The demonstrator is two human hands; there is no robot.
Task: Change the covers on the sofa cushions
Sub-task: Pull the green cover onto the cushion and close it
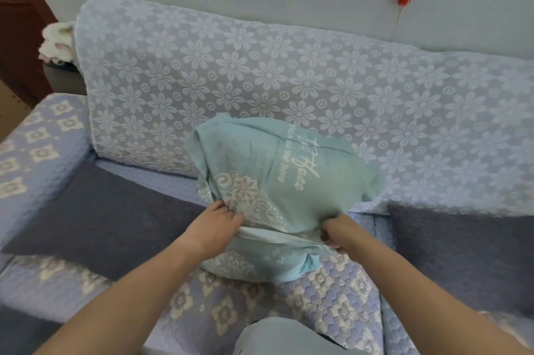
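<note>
Both forearms reach in from the near edge. Left hand [215, 223] and right hand [336, 231] each pinch the lower hem of the teal cushion cover [283, 181], which stands on the sofa seat [332, 291] against the daisy-patterned backrest [231, 65], seat space free either side.

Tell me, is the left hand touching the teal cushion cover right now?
Touching. The head view shows the left hand with its fingers pinching the near edge of the teal cushion cover, with no gap between them.

Single head view, close, angled down toward sofa [289, 80] backrest.
</note>
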